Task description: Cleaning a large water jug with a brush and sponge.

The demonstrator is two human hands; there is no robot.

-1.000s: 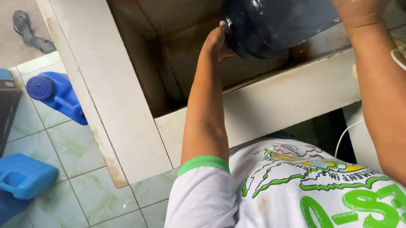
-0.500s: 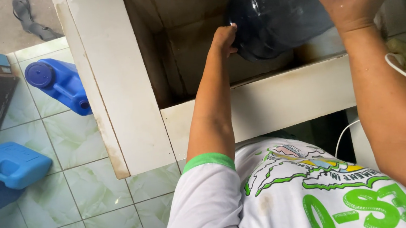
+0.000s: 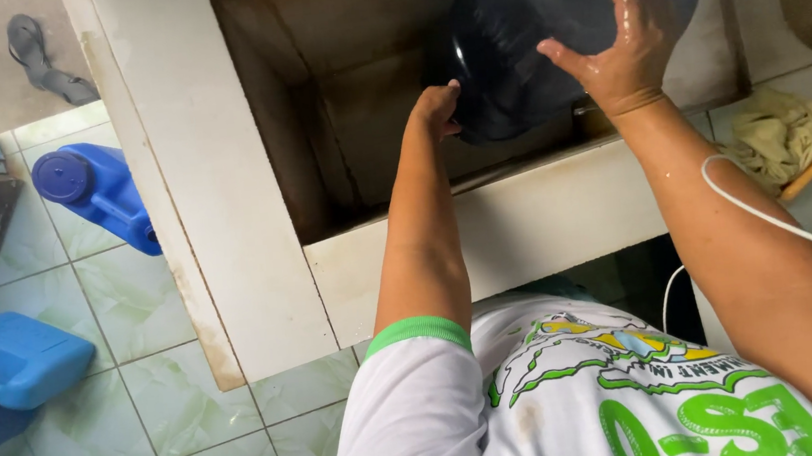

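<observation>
Jug (image 3: 546,32), dark blue, lies tilted over the sink (image 3: 369,262), its long axis probably slanting up-right. We press our wet right hand (image 3: 629,34) open against its side; our left hand (image 3: 436,109) curls under its lower end.

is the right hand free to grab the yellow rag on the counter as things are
Probably not: the right hand is pressed on the dark bottle over the basin, with the left hand at its lower end. The rag lies unobstructed nearby.
</observation>
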